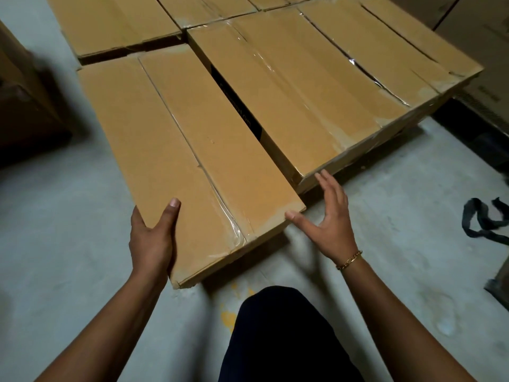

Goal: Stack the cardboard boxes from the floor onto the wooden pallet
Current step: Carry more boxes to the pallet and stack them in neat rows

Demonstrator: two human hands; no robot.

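Observation:
A long flat cardboard box (176,150) lies lengthwise in front of me, its near end sticking out over the floor. My left hand (153,238) grips its near left corner, thumb on top and fingers under the edge. My right hand (327,219) hovers with spread fingers just off the box's near right corner, thumb tip close to the corner; whether it touches is unclear. To the right, a higher stack of taped cardboard boxes (316,86) sits alongside. The pallet itself is hidden beneath the boxes.
More boxes (115,23) lie at the back left. A dark brown carton (24,111) stands at the left. A black strap (482,219) lies on the grey concrete floor (68,244) at the right. My dark-trousered knee (281,334) is at the bottom centre.

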